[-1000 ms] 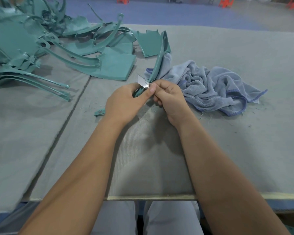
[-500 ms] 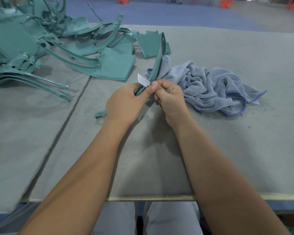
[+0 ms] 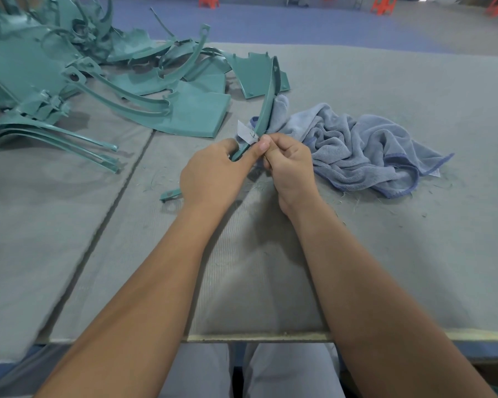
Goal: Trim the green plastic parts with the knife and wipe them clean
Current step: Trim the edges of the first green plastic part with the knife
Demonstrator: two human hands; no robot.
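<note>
We are working midway through the trimming, as we judge it: our left hand point(image 3: 213, 176) is gripping a long curved green strip point(image 3: 266, 104), fingers wrapped round its lower part, while our right hand point(image 3: 289, 165) is pinching a small bare blade point(image 3: 246, 132) against the strip's edge just above our left thumb. Fine green shavings point(image 3: 348, 198) are lying around the blue towel point(image 3: 365, 150), so some cutting is evidently done. The one towel is sitting bunched just right of the strip, touching its back, and neither hand is holding it, so we are not yet wiping this piece.

Left of the towel, a heap of green plastic parts point(image 3: 78, 81) is waiting on the grey table point(image 3: 414, 254); they overlap too much for an exact count, though we are seeing well over six, flat panels and curved strips. Whether any are already trimmed we cannot tell. So: one blade, one towel, one strip in hand.
</note>
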